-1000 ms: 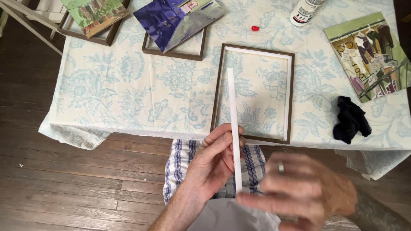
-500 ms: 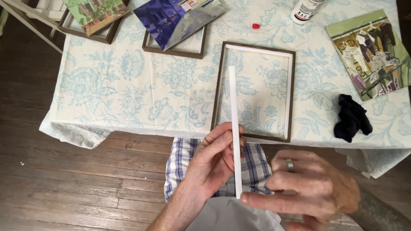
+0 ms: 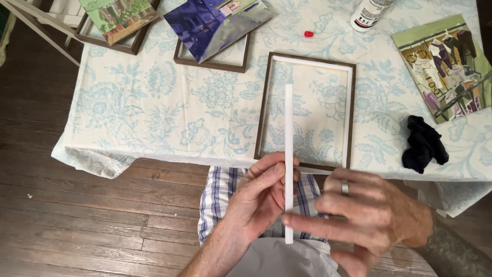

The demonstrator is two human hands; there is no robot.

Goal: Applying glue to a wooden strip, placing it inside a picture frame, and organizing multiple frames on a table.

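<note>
My left hand (image 3: 259,197) grips a long thin white strip (image 3: 289,128) near its lower third, holding it upright over my lap. The fingers of my right hand (image 3: 369,218), with a ring on one finger, pinch the strip's lower end. The strip's upper part reaches over an empty dark wooden frame (image 3: 262,115) with a white inner edge. That frame lies flat at the near edge of a table covered by a pale blue floral cloth (image 3: 154,102).
A black crumpled cloth (image 3: 423,143) lies right of the frame. A green painting (image 3: 446,64) rests at the far right. A blue painting on a frame (image 3: 215,23), a green painting on a frame (image 3: 115,18), a white bottle (image 3: 366,13) and a small red cap (image 3: 308,34) sit farther back. Wooden floor lies to the left.
My right hand has moved up and left onto the strip's lower end. The left hand keeps its grip and the strip has barely shifted.
</note>
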